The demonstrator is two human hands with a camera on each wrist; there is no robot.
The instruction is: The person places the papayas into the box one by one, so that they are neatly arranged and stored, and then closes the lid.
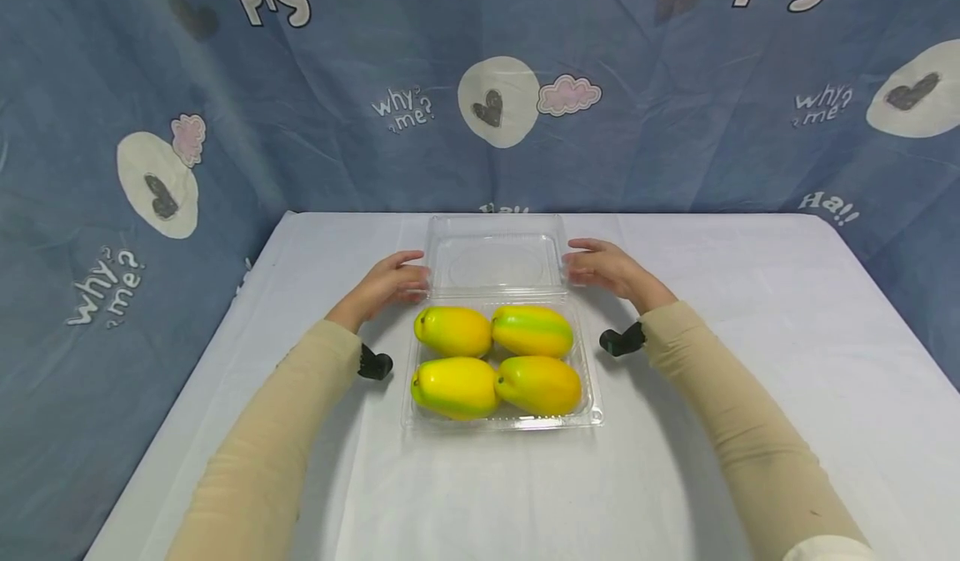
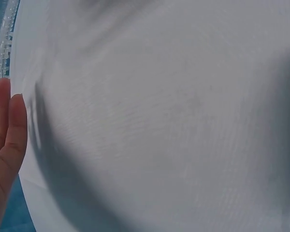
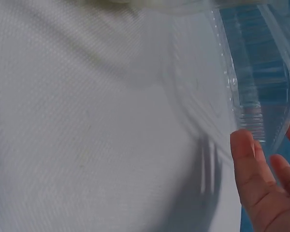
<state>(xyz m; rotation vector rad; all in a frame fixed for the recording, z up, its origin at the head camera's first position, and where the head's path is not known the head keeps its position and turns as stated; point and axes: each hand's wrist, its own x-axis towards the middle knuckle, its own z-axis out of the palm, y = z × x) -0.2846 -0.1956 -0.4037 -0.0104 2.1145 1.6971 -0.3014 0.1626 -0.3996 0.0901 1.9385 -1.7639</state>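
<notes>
A clear plastic clamshell box (image 1: 596, 415) stands on the white table with its lid (image 1: 495, 257) folded up at the back. Inside lie several oblong yellow-green fruits, mangoes by their look, among them a front left one (image 1: 454, 388) and a back right one (image 1: 532, 331). At the lid's left edge is my left hand (image 1: 392, 279), its fingers nearly straight; whether they touch the plastic I cannot tell. My right hand (image 1: 609, 271) is at the lid's right edge. In the right wrist view, its extended fingertips (image 3: 242, 140) meet or nearly meet the lid's side (image 3: 251, 96).
White cloth covers the table (image 1: 480, 503). A blue patterned curtain (image 1: 645, 161) hangs behind and along the left side. Below each wrist juts a black camera mount, one on the left (image 1: 375, 364) and one on the right (image 1: 622, 341), beside the box.
</notes>
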